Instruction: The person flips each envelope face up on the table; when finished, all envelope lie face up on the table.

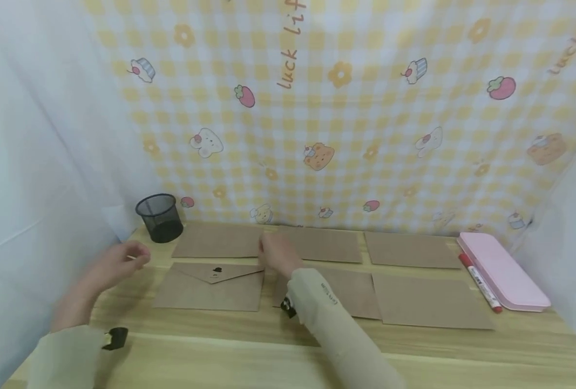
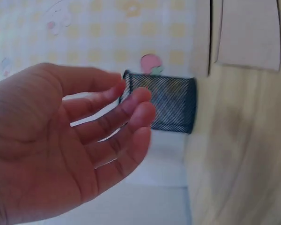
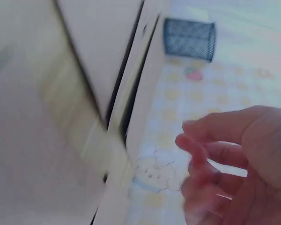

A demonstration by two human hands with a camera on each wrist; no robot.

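Observation:
Several brown kraft envelopes lie in two rows on the wooden table. The front-left envelope shows its pointed flap with a small dark seal. My left hand hovers over the table's left end, just left of that envelope, fingers relaxed and empty. My right hand is over the gap between the back-left envelope and the back-middle envelope. Its fingers hang loosely curled and hold nothing. My right sleeve covers part of the front-middle envelope.
A black mesh pen cup stands at the back left corner, close to my left hand. A pink pencil case and a red marker lie at the right end. A checked cloth hangs behind; white sheets close both sides.

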